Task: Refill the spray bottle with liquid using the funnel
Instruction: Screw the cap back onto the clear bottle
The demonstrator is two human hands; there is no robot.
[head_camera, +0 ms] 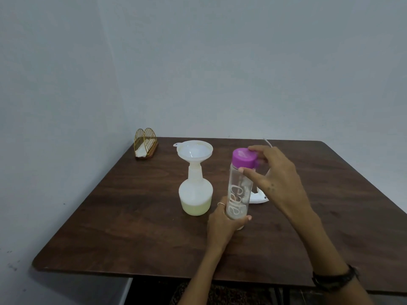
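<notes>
**Cap work on the clear bottle beside the funnel**

Cap (244, 158) and bottle (239, 192) are the whole job at this moment. The left hand (222, 221) wraps its grip round the bottle's base and holds it just off upright on the counter (132, 216). The right hand (273, 172) has its fingers curled over the purple cap, thumb on the near edge, so that grip is clamped on the cap. Whether the cap is being loosened or tightened cannot be told, and the bottle looks nearly empty, though its level is hard to read.

The sprayer (196, 192) stands just left of the bottle, apart from it, with pale yellow liquid filling its lower part. The funnel (195, 151) sits in its neck, upright and seated. The spray head (261, 198) lies on the counter behind the bottle, partly hidden by the right hand.

To do this step well, keep the left grip low and firm so the bottle does not spin with the cap. Turn the cap with the fingertips only, keeping the wrist away from the funnel rim. The funnel is top-heavy on a narrow neck, so a nudge from an elbow or the bottle could likely tip the sprayer. If pouring follows, aim for the funnel's centre and pour slowly.
</notes>
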